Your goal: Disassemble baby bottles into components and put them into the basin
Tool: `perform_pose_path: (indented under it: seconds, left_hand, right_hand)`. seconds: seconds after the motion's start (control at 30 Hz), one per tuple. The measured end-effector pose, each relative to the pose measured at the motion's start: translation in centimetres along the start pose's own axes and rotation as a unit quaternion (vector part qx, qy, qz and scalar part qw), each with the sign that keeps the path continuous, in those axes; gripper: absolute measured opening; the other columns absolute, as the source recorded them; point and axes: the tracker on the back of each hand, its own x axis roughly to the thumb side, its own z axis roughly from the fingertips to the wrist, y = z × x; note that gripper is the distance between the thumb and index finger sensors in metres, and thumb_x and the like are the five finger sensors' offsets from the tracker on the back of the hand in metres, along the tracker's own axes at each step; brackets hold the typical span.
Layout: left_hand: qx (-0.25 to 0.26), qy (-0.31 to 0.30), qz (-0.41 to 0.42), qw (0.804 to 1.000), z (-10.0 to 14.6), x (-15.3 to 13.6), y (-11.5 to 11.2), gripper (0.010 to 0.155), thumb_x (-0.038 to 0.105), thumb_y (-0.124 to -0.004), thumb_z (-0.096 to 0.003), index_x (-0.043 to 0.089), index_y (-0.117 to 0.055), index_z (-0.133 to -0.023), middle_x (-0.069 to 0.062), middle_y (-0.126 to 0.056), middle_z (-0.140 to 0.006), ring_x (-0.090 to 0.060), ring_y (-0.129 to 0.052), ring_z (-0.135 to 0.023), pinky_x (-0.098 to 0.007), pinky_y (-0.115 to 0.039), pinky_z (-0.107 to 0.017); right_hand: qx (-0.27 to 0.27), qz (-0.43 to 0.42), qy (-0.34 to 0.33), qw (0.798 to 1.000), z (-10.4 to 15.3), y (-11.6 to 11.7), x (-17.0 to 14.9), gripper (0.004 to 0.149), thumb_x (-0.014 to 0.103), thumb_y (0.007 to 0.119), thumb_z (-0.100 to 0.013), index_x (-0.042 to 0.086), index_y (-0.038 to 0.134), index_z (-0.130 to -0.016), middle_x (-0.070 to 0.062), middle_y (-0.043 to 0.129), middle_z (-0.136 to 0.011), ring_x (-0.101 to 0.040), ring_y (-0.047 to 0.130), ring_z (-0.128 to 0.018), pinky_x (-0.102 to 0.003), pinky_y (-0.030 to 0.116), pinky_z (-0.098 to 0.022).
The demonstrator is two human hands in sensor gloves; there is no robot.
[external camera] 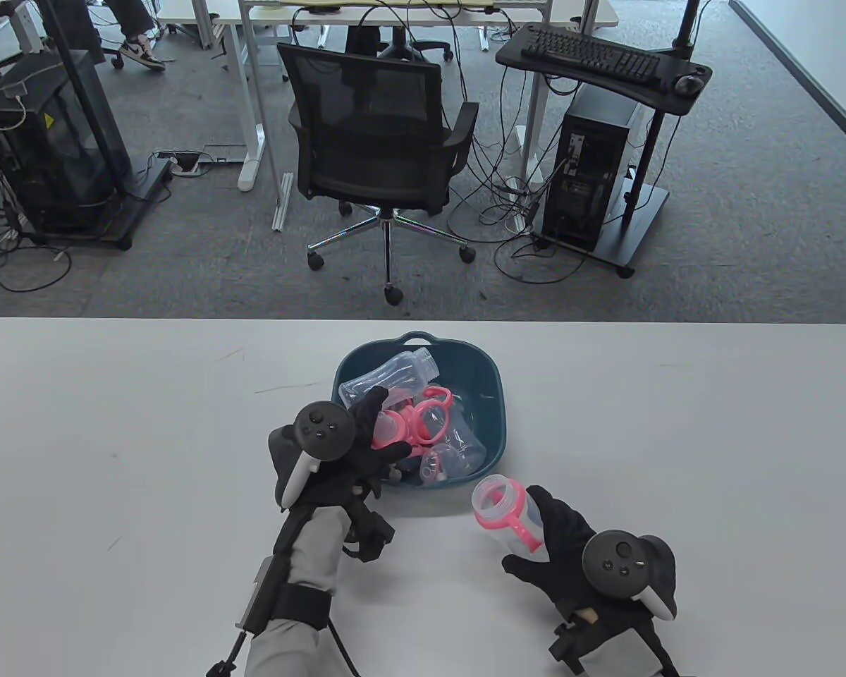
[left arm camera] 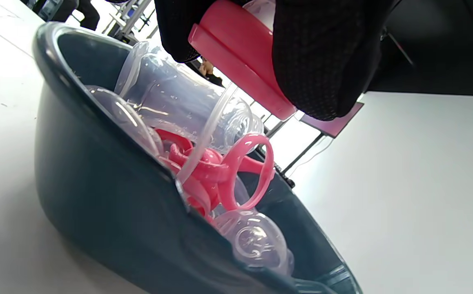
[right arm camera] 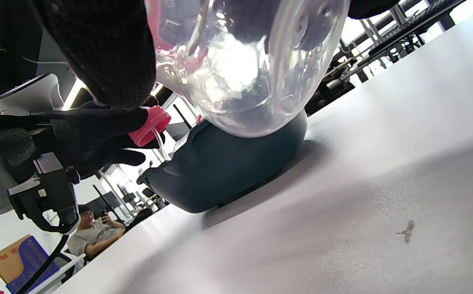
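Note:
A dark teal basin (external camera: 492,395) sits mid-table and holds clear bottle bodies (external camera: 391,374), pink handle rings (external camera: 430,416) and clear caps. My left hand (external camera: 366,437) hovers over the basin's near left rim and grips a pink screw collar (left arm camera: 240,57) with a teat and a clear straw (left arm camera: 204,134) hanging into the basin. My right hand (external camera: 557,536) is to the right of the basin, above the table. It holds a clear bottle body (external camera: 511,518) with a pink handle ring, open mouth towards the basin. In the right wrist view the bottle (right arm camera: 244,61) fills the top.
The white table (external camera: 148,437) spreads wide on both sides of the basin (right arm camera: 228,163). Beyond its far edge stand an office chair (external camera: 374,141), desks, a computer tower (external camera: 592,176) and floor cables. A seated person (right arm camera: 93,232) shows far off in the right wrist view.

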Motion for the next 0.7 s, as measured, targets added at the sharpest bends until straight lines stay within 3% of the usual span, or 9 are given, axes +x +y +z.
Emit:
perform_pose_path:
  seconds: [0.23,0.47,0.7]
  left_hand:
    - [-0.015,0.019,-0.047,0.999,-0.1,-0.9,-1.4,0.084,0.046,-0.089,-0.0429,0.039,-0.039,-0.109,0.005,-0.050,-0.113,-0.027,-0.037,-0.117,-0.056,-0.025,-0.080]
    - [-0.012,0.017,-0.034,0.999,0.1,-1.3,-1.2,0.085,0.046,-0.087,-0.0443,0.040,-0.034,-0.109,0.005,-0.034,-0.118,-0.027,-0.019,-0.117,-0.055,-0.018,-0.079]
    - [0.019,-0.065,0.006,0.998,2.0,1.6,1.0,0.084,0.048,-0.086,-0.0445,0.040,-0.033,-0.110,0.005,-0.031,-0.118,-0.027,-0.017,-0.117,-0.055,-0.017,-0.079]
  right_hand:
    - [0.001,0.001,0.000,1.000,0.0,0.0,0.0,0.093,0.042,0.090,-0.048,0.009,0.030,-0.111,-0.019,0.051,-0.107,-0.045,0.060,-0.094,-0.069,0.048,-0.066]
    - [0.001,0.000,0.000,1.000,0.0,0.1,-0.1,0.093,0.042,0.090,-0.048,0.009,0.030,-0.111,-0.019,0.051,-0.107,-0.045,0.060,-0.094,-0.069,0.048,-0.066]
    - [0.001,0.000,-0.001,1.000,0.0,0.1,0.0,0.093,0.042,0.090,-0.048,0.009,0.030,-0.111,-0.019,0.051,-0.107,-0.045,0.059,-0.095,-0.069,0.048,-0.066]
